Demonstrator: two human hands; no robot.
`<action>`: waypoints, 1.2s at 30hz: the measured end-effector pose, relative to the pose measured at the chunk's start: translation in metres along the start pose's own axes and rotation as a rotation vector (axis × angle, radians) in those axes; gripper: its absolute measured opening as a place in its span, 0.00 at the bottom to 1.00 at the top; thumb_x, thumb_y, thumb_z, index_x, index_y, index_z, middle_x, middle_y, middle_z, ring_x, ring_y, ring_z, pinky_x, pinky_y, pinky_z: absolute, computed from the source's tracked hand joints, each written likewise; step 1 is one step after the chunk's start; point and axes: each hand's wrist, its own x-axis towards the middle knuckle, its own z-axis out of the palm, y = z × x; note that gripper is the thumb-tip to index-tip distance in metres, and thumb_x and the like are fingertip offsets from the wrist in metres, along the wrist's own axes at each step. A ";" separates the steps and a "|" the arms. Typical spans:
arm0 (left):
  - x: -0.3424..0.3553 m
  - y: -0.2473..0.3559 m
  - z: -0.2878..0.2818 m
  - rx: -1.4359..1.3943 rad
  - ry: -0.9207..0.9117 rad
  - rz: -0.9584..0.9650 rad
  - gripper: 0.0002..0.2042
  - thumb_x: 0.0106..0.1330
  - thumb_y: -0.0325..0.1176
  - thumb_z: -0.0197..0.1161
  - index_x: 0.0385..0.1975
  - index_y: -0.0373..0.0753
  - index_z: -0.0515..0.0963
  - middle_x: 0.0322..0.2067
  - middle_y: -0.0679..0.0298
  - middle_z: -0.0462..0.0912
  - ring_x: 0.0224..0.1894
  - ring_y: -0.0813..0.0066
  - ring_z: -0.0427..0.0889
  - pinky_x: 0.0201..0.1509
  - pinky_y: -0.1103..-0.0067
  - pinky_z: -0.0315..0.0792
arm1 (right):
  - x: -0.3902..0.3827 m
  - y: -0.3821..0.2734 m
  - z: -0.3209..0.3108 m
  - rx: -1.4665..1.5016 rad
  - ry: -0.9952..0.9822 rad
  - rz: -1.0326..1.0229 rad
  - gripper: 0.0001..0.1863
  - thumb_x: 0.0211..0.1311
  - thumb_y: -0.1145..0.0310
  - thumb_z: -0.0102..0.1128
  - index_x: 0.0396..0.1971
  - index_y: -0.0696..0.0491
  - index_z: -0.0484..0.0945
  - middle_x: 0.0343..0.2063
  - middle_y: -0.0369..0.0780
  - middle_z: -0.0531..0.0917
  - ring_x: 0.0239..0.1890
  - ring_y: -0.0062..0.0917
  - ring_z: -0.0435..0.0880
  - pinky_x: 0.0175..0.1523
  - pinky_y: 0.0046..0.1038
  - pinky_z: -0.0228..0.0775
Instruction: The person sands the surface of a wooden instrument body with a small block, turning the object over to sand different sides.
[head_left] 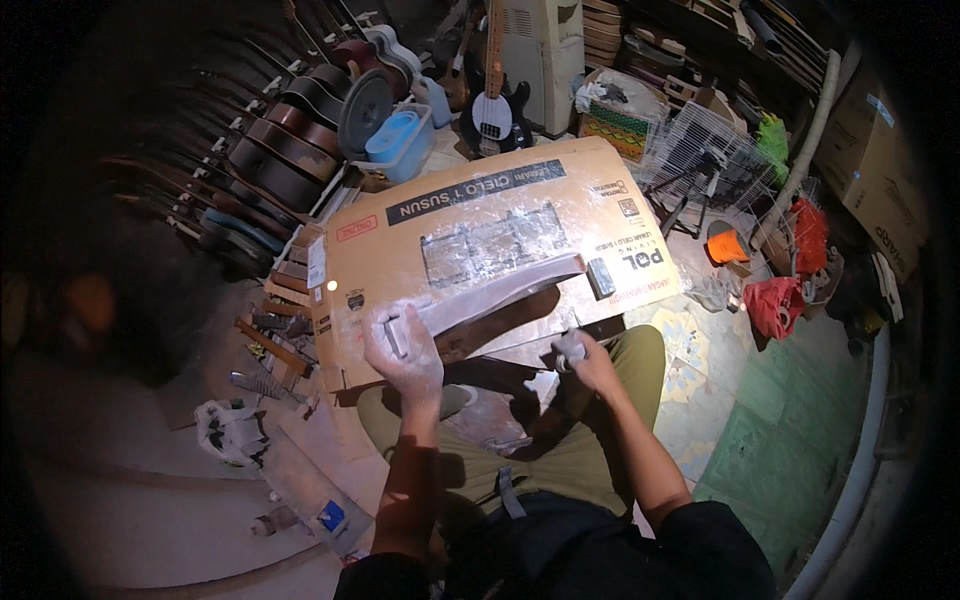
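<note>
My left hand (404, 350), white with dust, is closed around the near-left end of a long pale wooden piece (500, 295) shaped like a guitar neck. The piece slants up to the right above a dusty cardboard sheet (370, 270) and throws a dark shadow on it. My right hand (583, 360) is closed over my right knee, at the cardboard's near edge, apart from the wood. Something small and whitish seems to be in its fingers, too unclear to name. A small dark rectangular block (600, 278) lies on the cardboard by the wood's far end.
Guitars (290, 140) stand in a row at the far left, near a light-blue tub (398, 140). A black bass guitar (495, 115) leans behind the cardboard. Wood offcuts (275, 345) lie left; a wire cage (710, 145) and an orange spool (727, 245) stand right.
</note>
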 end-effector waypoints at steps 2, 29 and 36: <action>0.017 -0.002 0.013 0.048 -0.007 0.062 0.08 0.67 0.19 0.65 0.39 0.33 0.71 0.35 0.64 0.76 0.37 0.78 0.77 0.44 0.80 0.74 | -0.008 0.006 0.015 0.009 -0.044 0.119 0.24 0.66 0.64 0.66 0.59 0.56 0.78 0.47 0.41 0.87 0.50 0.22 0.83 0.57 0.28 0.74; 0.107 -0.085 0.094 0.624 0.084 -0.177 0.38 0.74 0.46 0.58 0.67 0.18 0.52 0.55 0.26 0.73 0.59 0.32 0.75 0.62 0.56 0.69 | -0.016 0.042 0.067 -0.096 -0.173 0.313 0.30 0.52 0.72 0.56 0.59 0.57 0.76 0.49 0.55 0.85 0.54 0.47 0.84 0.58 0.39 0.75; 0.107 -0.102 0.073 0.513 0.028 -0.063 0.27 0.77 0.43 0.56 0.60 0.21 0.64 0.53 0.33 0.78 0.57 0.34 0.77 0.59 0.59 0.70 | -0.020 0.038 0.068 -0.131 -0.245 0.362 0.28 0.57 0.68 0.55 0.61 0.55 0.76 0.53 0.57 0.83 0.58 0.50 0.81 0.63 0.40 0.72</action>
